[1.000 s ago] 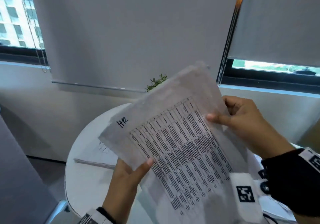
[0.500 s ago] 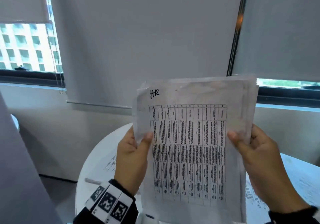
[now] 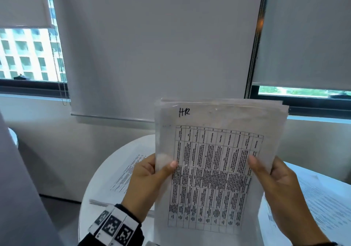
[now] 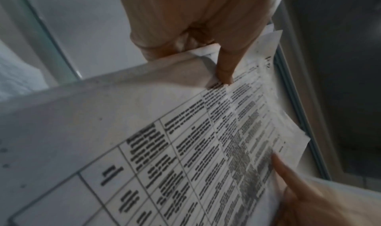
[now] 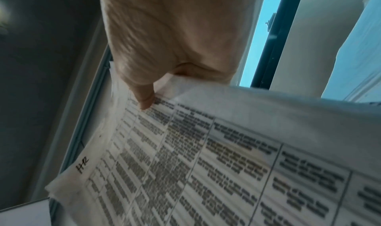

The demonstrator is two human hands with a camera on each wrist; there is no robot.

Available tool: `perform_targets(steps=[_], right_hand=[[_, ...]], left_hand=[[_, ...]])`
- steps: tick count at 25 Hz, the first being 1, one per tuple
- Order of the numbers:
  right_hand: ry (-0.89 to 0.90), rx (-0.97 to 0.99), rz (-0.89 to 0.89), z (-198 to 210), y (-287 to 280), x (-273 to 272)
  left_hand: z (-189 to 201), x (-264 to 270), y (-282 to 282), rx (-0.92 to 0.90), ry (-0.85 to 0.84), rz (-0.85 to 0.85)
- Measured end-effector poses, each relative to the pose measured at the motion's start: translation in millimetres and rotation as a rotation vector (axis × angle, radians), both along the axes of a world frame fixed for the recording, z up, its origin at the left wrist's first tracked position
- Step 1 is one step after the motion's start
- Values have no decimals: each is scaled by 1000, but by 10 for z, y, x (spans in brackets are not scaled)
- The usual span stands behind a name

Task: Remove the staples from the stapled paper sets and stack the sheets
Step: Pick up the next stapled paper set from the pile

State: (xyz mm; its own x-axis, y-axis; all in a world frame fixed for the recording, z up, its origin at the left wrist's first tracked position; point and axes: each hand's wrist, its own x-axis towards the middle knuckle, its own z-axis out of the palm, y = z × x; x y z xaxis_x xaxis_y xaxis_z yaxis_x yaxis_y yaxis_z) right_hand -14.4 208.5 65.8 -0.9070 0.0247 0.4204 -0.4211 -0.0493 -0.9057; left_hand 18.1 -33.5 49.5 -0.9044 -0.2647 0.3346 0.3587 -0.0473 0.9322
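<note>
Paper set (image 3: 216, 169), marked "HR", being held upright above round white table (image 3: 98, 188) | left hand (image 3: 148, 186) gripping its left edge | right hand (image 3: 281, 192) gripping its right edge

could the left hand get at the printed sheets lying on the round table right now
Probably not straight away: the left hand grips the paper stack marked HR, as does the right hand. The printed sheets lie uncovered on the round table just below it.

Left hand (image 3: 146, 185), right hand (image 3: 281, 190) raised, thumbs forward, fingers curled behind.
</note>
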Motion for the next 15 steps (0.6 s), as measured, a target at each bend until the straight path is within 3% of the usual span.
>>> perform_targets(steps=[6,9,12,15], right_hand=[[-32,-2,-43,-20,-80,-39],[75,6,-167,21,-9,-48],[301,313,-415,244,100,30],[304,593,-271,558,88,83]], left_hand=[[41,52,123,-135,140,97],[137,73,51,-179,179,150],[217,49,-73,-518,285,223],[289,17,-70,-937,388,209]])
